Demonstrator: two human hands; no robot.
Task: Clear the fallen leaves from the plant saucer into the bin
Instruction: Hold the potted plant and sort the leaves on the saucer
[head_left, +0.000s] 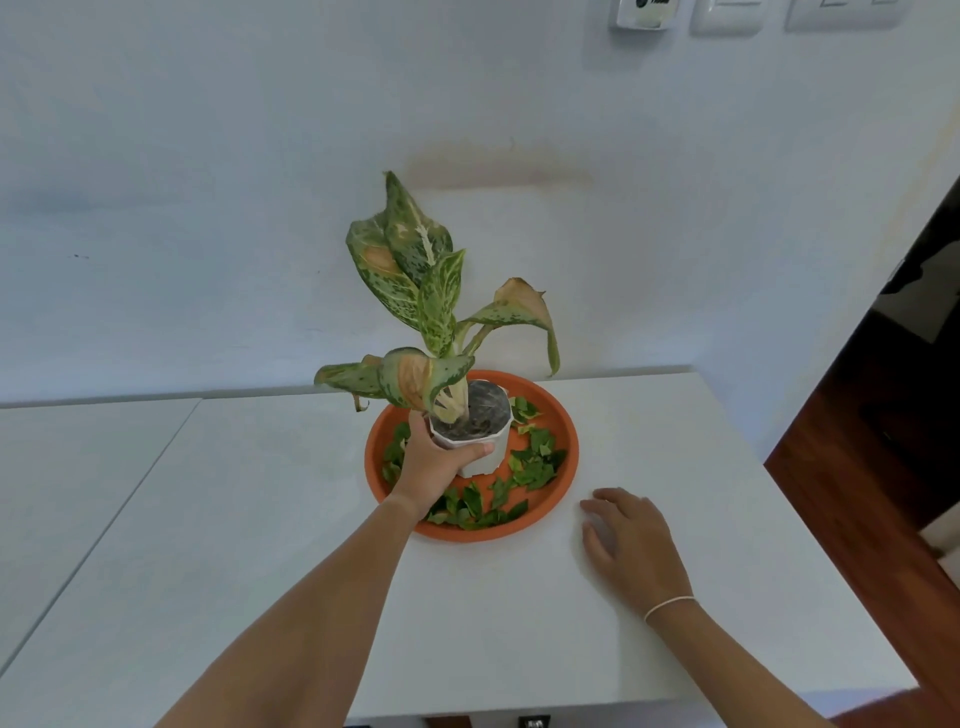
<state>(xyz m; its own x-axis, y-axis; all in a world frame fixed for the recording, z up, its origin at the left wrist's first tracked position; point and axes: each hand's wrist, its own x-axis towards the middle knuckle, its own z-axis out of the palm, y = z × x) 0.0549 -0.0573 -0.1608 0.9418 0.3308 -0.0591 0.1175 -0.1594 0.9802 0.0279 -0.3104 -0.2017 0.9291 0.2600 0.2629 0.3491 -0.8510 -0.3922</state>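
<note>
I am watching the left hand (434, 462) wrapping around the near side of the white pot (475, 431), its fingers (415, 423) curling behind the left wall and the thumb pressing across the front, so the hand is closing on the pot. The pot is faceted, plastic-looking, and is holding dark soil and a plant (426, 291) with speckled green leaves, several browning and curling at the tips. I cannot tell whether the pot is lifting clear or resting on its base, because the hand is covering its lower edge.

Under and around those fingers the saucer (566, 441) is sitting on the white surface (270, 499): a round, shallow, terracotta-orange dish with a raised rim. The fallen leaves (535, 462) are lying inside it in a ring around the pot, small, flat, green pieces, thickest to the right of the thumb and along the near rim below the wrist. Some on the left are hiding behind the hand and forearm.

The right hand (631, 545) is lying palm down on the surface just beside the saucer's near right rim, its fingers (605, 499) spread loosely and gripping nothing. A thin pale band (670, 605) is circling that wrist.

Wall switches (727, 15) are getting cut off at the top edge. The bin is not showing anywhere.
</note>
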